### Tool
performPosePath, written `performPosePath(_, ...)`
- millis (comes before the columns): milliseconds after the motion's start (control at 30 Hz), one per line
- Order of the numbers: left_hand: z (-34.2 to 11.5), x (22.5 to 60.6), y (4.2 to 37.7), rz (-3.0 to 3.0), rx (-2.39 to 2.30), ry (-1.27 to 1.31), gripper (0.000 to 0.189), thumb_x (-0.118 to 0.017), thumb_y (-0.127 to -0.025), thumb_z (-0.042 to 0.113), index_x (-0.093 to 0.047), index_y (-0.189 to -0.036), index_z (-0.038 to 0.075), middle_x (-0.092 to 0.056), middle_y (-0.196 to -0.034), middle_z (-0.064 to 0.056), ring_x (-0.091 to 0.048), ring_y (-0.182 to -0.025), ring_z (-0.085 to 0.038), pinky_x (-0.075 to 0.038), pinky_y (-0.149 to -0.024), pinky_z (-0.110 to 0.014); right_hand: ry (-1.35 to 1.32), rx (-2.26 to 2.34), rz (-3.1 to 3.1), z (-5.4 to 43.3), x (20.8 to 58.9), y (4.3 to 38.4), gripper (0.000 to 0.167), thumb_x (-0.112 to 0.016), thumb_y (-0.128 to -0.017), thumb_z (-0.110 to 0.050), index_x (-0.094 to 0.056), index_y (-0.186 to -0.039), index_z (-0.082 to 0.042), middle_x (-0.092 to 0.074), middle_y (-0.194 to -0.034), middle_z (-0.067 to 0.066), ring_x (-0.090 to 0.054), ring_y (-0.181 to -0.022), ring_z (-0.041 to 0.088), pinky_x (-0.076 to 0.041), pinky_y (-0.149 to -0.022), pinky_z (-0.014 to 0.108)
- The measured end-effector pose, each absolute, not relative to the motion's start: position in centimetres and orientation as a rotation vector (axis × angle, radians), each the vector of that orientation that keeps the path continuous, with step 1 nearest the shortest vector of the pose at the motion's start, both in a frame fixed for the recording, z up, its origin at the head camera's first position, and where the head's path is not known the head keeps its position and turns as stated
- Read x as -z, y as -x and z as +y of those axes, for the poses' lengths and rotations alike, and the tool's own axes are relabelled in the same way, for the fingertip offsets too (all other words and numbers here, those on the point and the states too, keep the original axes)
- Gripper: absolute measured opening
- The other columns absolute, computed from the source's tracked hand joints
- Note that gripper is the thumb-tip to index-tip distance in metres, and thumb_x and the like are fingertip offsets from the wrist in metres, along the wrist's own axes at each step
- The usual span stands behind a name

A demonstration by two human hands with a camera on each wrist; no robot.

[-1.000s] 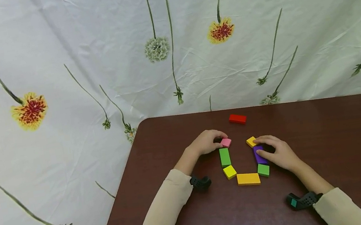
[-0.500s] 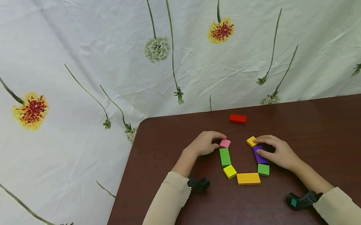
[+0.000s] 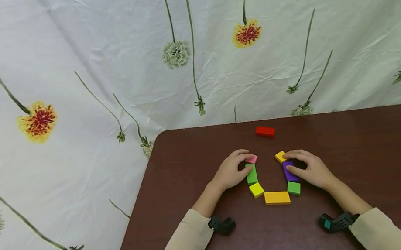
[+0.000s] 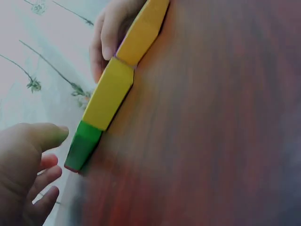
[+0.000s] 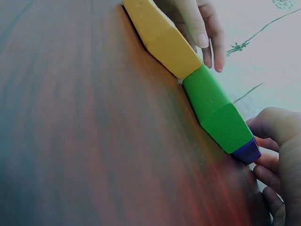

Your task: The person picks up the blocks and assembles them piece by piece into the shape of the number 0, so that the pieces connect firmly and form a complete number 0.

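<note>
In the head view my left hand reaches over the left side of a U of coloured blocks. Its fingertips are at the pink block, partly covering it, and its thumb is by the long green block. The left wrist view shows that thumb and the loosely spread fingers beside the green block. On the right side, my right hand has its fingertips at the small orange-yellow block. Its thumb lies over the purple block, and in the right wrist view the fingers lie beside it.
A yellow block, a long orange block and a small green block form the U's near end. A red block lies beyond, towards the far edge of the brown table. A flower-printed cloth hangs behind.
My left hand has come off its hold on the pink block and moved nearer, its thumb now by the long green block. The right hand has stayed in place.
</note>
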State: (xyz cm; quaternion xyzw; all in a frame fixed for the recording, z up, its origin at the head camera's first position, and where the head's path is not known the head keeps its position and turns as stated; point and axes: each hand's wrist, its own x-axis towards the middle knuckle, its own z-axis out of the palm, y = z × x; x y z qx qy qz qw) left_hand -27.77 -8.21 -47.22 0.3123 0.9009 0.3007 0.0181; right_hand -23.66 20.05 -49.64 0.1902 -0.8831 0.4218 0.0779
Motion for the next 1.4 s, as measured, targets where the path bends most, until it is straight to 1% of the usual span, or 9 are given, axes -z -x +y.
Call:
performPosePath(167,-8.5,47.7,27.1,2.801,-0.967,-0.906,0.037,-0.062,-0.097,0.024,-0.061,-0.131,0.009,-0.049,-0.140,-0.009,-0.048,-0.128,-0.024,-0.039,-0.106,-0.039,-0.573,-1.263,-2.645,19.9,49.6,23.7,0.034,-0.070,-0.090,-0.012,-0.066,-0.122,-0.003,-0.057,-0.128,0.020,-0.049,-0.120,0.041,-0.036,-0.099,0.062)
performPosePath(400,-8.9,48.3,27.1,2.803,-0.981,-0.923,0.037,-0.061,-0.098,0.025,-0.059,-0.131,0.010,-0.054,-0.134,-0.006,-0.051,-0.124,-0.021,-0.040,-0.105,-0.034,-0.575,-1.256,-2.651,19.7,49.7,23.8,0.034,-0.069,-0.090,-0.013,-0.066,-0.122,-0.003,-0.057,-0.128,0.020,-0.049,-0.120,0.042,-0.036,-0.099,0.063)
performPosePath(533,-9.2,48.5,27.2,2.796,-1.014,-0.922,0.037,-0.061,-0.097,0.025,-0.059,-0.131,0.010,-0.054,-0.134,-0.006,-0.050,-0.124,-0.021,-0.039,-0.105,-0.035,-0.582,-1.268,-2.646,19.5,49.7,23.9,0.034,-0.069,-0.090,-0.012,-0.065,-0.123,-0.002,-0.056,-0.129,0.020,-0.049,-0.121,0.042,-0.035,-0.099,0.062)
performPosePath(700,-9.4,48.7,27.2,2.794,-1.044,-0.911,0.037,-0.060,-0.098,0.026,-0.058,-0.132,0.011,-0.053,-0.136,-0.006,-0.049,-0.125,-0.021,-0.038,-0.106,-0.036,-0.526,-1.359,-2.633,19.3,49.3,24.2,0.039,-0.068,-0.092,-0.015,-0.061,-0.128,-0.001,-0.057,-0.129,0.019,-0.050,-0.120,0.038,-0.036,-0.101,0.059)
performPosePath(800,-9.5,48.8,27.2,2.798,-1.049,-0.903,0.038,-0.059,-0.098,0.028,-0.058,-0.133,0.012,-0.052,-0.137,-0.006,-0.049,-0.125,-0.021,-0.038,-0.106,-0.035,-0.477,-1.458,-2.618,19.3,48.8,24.6,0.041,-0.065,-0.095,-0.016,-0.057,-0.132,0.001,-0.056,-0.128,0.021,-0.051,-0.118,0.039,-0.038,-0.100,0.057)
performPosePath(900,-9.5,48.9,27.2,2.801,-1.058,-0.899,0.038,-0.059,-0.098,0.027,-0.058,-0.133,0.012,-0.052,-0.137,-0.005,-0.049,-0.126,-0.021,-0.038,-0.106,-0.035,-0.440,-1.515,-2.624,19.3,48.0,25.4,0.043,-0.063,-0.097,-0.018,-0.055,-0.133,0.003,-0.055,-0.129,0.024,-0.052,-0.118,0.040,-0.041,-0.097,0.056)
performPosePath(1000,-9.6,48.9,27.2,2.800,-1.054,-0.899,0.038,-0.060,-0.098,0.027,-0.058,-0.133,0.012,-0.052,-0.137,-0.006,-0.049,-0.126,-0.021,-0.038,-0.106,-0.035,-0.420,-1.521,-2.641,18.8,47.0,26.5,0.045,-0.062,-0.097,-0.018,-0.053,-0.134,0.005,-0.053,-0.130,0.026,-0.051,-0.119,0.041,-0.042,-0.097,0.055)
performPosePath(1233,-9.2,49.0,27.1,2.798,-1.062,-0.946,0.037,-0.060,-0.098,0.027,-0.059,-0.131,0.011,-0.054,-0.134,-0.007,-0.050,-0.124,-0.021,-0.039,-0.105,-0.034,-0.371,-1.411,-2.737,17.3,45.4,29.7,0.046,-0.062,-0.097,-0.020,-0.052,-0.134,0.003,-0.053,-0.130,0.026,-0.050,-0.119,0.042,-0.043,-0.097,0.055)
performPosePath(1400,-8.7,49.1,26.9,2.806,-1.067,-0.995,0.037,-0.059,-0.098,0.027,-0.059,-0.130,0.008,-0.055,-0.132,-0.008,-0.051,-0.122,-0.021,-0.040,-0.105,-0.034,-0.340,-1.302,-2.835,16.1,45.1,31.5,0.047,-0.061,-0.096,-0.020,-0.051,-0.136,0.003,-0.046,-0.138,0.027,-0.045,-0.124,0.045,-0.040,-0.099,0.058)
